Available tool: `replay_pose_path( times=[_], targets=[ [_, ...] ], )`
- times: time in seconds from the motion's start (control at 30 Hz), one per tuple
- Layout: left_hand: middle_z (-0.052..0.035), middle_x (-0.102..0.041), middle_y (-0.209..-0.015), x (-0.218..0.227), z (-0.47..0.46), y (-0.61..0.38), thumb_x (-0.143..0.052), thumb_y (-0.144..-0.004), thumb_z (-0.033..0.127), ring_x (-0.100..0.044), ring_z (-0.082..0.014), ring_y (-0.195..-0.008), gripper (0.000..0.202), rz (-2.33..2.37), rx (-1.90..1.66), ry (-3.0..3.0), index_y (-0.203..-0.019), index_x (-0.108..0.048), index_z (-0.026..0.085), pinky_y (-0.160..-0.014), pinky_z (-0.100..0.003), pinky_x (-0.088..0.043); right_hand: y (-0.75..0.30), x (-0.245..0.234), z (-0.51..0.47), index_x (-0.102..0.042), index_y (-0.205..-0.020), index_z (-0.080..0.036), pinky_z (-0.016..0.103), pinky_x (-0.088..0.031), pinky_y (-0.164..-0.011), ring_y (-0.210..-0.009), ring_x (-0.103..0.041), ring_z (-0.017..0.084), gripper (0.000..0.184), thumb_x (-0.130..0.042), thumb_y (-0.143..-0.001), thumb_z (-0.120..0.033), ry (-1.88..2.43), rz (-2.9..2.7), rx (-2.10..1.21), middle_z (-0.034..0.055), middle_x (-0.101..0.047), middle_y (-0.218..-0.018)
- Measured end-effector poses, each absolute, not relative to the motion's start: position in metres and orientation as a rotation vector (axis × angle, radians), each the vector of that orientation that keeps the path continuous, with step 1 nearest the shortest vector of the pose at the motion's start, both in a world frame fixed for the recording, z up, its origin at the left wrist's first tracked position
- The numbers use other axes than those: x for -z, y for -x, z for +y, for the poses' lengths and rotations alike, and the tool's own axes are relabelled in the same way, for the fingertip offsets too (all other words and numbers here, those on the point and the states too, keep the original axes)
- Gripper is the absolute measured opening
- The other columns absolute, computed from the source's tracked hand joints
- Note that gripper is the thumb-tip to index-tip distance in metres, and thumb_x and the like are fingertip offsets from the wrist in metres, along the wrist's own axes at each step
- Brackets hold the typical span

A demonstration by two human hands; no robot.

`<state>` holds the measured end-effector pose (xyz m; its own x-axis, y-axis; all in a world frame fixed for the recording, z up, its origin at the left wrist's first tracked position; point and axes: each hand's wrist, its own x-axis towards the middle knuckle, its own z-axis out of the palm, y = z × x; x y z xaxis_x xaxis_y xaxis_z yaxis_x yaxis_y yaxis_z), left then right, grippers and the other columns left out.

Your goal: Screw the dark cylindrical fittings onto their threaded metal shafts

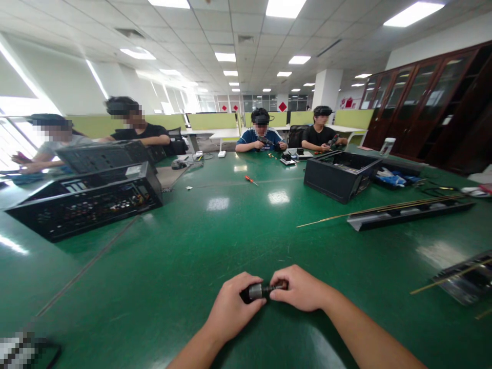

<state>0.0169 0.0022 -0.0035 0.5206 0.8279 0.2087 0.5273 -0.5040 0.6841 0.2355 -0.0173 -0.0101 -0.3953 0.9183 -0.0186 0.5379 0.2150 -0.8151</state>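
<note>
A small cylindrical metal part (255,291), silver and black with a narrower dark shaft, lies between my hands low over the green table; its exact kind is unclear. My left hand (235,302) wraps round the thick silver end, thumb in front and fingers behind. On the other side, my right hand (302,288) pinches the thinner, brownish end between thumb and fingers. The fingers cover both ends of the part, so I cannot tell whether it is one piece or two.
Open black computer cases stand at left (96,205) and right (340,177). A red screwdriver (251,180) lies mid-table (215,230). Thin brass-coloured rods (369,210) rest by a dark metal channel (407,214). Several people sit across the table, one holding a power drill.
</note>
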Motion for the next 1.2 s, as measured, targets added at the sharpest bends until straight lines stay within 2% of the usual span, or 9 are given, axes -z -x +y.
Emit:
replay_pose_path(
  times=[1.2],
  targets=[
    [-0.0027,-0.070,-0.088,0.0022,0.0018,-0.0155,-0.072,-0.071,0.016,-0.065,-0.0197,-0.083,0.026,1.081,-0.738,-2.239,-0.097,-0.070,0.023,-0.078,-0.031,-0.049,-0.2398,0.0107,-0.0164,-0.070,-0.090,-0.018,0.020,-0.036,-0.056,-0.061,-0.052,0.010,0.015,-0.065,-0.081,-0.028,1.343,-2.012,-1.113,-0.0029,-0.061,-0.068]
  ],
)
